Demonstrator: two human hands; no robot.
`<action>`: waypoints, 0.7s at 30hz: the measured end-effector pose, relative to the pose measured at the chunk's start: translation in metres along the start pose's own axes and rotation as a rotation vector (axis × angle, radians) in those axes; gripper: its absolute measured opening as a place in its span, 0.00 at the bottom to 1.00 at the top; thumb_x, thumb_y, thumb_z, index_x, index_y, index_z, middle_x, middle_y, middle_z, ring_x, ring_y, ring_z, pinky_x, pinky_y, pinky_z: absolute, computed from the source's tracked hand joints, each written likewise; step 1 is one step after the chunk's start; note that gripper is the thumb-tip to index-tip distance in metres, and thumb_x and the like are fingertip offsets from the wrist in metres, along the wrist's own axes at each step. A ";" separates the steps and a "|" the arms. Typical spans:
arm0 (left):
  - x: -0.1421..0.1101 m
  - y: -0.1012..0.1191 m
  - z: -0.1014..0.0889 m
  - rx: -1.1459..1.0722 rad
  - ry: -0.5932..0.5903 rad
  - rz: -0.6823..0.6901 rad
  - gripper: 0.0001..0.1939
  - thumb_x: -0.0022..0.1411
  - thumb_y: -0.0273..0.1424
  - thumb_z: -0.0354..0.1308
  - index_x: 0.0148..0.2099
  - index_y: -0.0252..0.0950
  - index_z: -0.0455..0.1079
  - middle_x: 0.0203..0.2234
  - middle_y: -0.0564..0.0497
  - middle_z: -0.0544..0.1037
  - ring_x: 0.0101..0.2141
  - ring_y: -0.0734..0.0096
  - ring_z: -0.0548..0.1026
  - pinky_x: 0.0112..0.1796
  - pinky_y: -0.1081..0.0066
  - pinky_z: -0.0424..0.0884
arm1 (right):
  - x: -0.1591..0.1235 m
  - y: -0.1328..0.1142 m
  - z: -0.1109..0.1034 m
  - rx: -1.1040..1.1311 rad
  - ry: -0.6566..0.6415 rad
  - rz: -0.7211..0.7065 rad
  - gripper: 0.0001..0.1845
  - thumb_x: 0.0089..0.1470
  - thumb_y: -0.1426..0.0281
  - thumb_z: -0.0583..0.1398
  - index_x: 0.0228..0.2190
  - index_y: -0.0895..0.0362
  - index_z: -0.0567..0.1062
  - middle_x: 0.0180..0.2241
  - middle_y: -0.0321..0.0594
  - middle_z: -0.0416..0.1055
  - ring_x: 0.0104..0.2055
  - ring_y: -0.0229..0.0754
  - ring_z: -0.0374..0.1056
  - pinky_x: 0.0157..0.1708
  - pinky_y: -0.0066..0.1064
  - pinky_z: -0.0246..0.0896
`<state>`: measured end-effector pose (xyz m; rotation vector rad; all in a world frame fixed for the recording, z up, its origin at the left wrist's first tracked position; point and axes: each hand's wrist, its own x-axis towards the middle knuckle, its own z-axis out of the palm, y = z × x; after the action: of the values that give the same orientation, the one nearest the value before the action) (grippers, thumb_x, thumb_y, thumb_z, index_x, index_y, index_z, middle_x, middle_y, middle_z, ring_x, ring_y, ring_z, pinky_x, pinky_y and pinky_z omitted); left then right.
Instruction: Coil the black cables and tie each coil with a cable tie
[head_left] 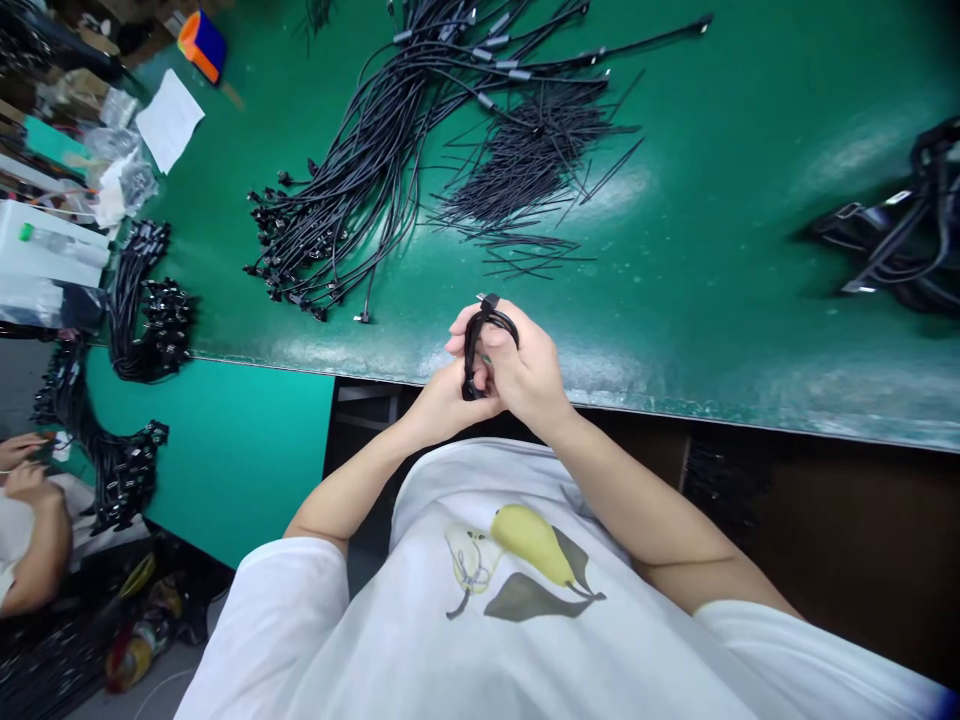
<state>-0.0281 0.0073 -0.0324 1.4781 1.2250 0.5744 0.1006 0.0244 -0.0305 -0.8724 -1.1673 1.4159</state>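
A coiled black cable (pixel 472 345) is held between my two hands, just over the front edge of the green table. My left hand (pixel 448 400) grips the lower left of the loop, near a black connector. My right hand (pixel 529 365) wraps the right side of the loop, its thumb pressed against the cable. A connector with a metal tip stands at the top of the coil. Beyond my hands lie a heap of thin black ties (pixel 517 165) and a large bundle of loose black cables (pixel 382 150).
Coiled cables (pixel 907 230) rest at the right. Bundled cables (pixel 142 310) lie at the left near a white paper (pixel 171 120) and an orange-and-blue container (pixel 202 47). Another person's hands (pixel 30 470) work at the lower left beside a lighter green surface (pixel 247 430).
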 end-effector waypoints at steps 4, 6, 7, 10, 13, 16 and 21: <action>-0.002 -0.003 0.011 0.073 0.046 -0.016 0.14 0.51 0.29 0.63 0.38 0.36 0.61 0.28 0.55 0.71 0.29 0.74 0.69 0.31 0.73 0.65 | 0.001 0.006 -0.002 0.061 0.077 0.002 0.29 0.52 0.42 0.61 0.38 0.55 0.68 0.33 0.35 0.71 0.25 0.31 0.66 0.22 0.23 0.62; -0.001 -0.007 0.016 0.143 0.063 -0.020 0.17 0.52 0.29 0.62 0.44 0.35 0.63 0.31 0.53 0.73 0.30 0.71 0.72 0.31 0.73 0.64 | 0.001 0.006 -0.003 0.130 0.112 -0.021 0.29 0.48 0.45 0.67 0.39 0.53 0.66 0.35 0.33 0.69 0.26 0.31 0.67 0.25 0.24 0.64; -0.001 -0.010 0.018 0.185 0.072 -0.021 0.17 0.53 0.29 0.62 0.45 0.35 0.64 0.31 0.52 0.73 0.31 0.70 0.72 0.31 0.73 0.64 | 0.002 0.004 -0.003 0.156 0.106 -0.015 0.28 0.49 0.48 0.67 0.40 0.53 0.67 0.35 0.33 0.68 0.26 0.30 0.66 0.25 0.24 0.64; 0.002 -0.015 0.021 0.263 0.115 -0.016 0.14 0.55 0.31 0.60 0.43 0.35 0.64 0.31 0.51 0.74 0.31 0.69 0.73 0.32 0.72 0.63 | 0.005 -0.003 -0.006 0.196 0.037 0.079 0.19 0.57 0.53 0.64 0.38 0.55 0.69 0.28 0.32 0.64 0.25 0.30 0.63 0.25 0.24 0.61; 0.005 -0.015 0.018 0.077 0.005 -0.002 0.14 0.57 0.35 0.60 0.42 0.36 0.63 0.29 0.52 0.73 0.29 0.71 0.72 0.33 0.71 0.65 | 0.010 -0.009 -0.008 0.320 0.011 0.188 0.19 0.57 0.54 0.64 0.34 0.55 0.68 0.22 0.27 0.54 0.20 0.28 0.52 0.19 0.21 0.51; 0.005 -0.009 0.009 -0.216 -0.300 -0.021 0.21 0.60 0.48 0.60 0.41 0.35 0.63 0.26 0.53 0.71 0.24 0.75 0.69 0.30 0.72 0.66 | 0.014 -0.011 -0.010 0.428 -0.047 0.259 0.24 0.53 0.49 0.65 0.32 0.54 0.64 0.20 0.24 0.46 0.18 0.26 0.40 0.16 0.20 0.37; 0.001 -0.001 0.002 -0.546 -0.477 -0.196 0.39 0.59 0.65 0.43 0.39 0.31 0.68 0.24 0.50 0.71 0.20 0.78 0.64 0.24 0.72 0.62 | 0.018 -0.008 -0.016 0.545 -0.193 0.346 0.30 0.51 0.43 0.64 0.29 0.54 0.59 0.19 0.22 0.43 0.17 0.25 0.36 0.14 0.20 0.31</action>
<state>-0.0261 0.0075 -0.0344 0.9439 0.7449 0.3541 0.1141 0.0453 -0.0257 -0.5698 -0.7185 2.0139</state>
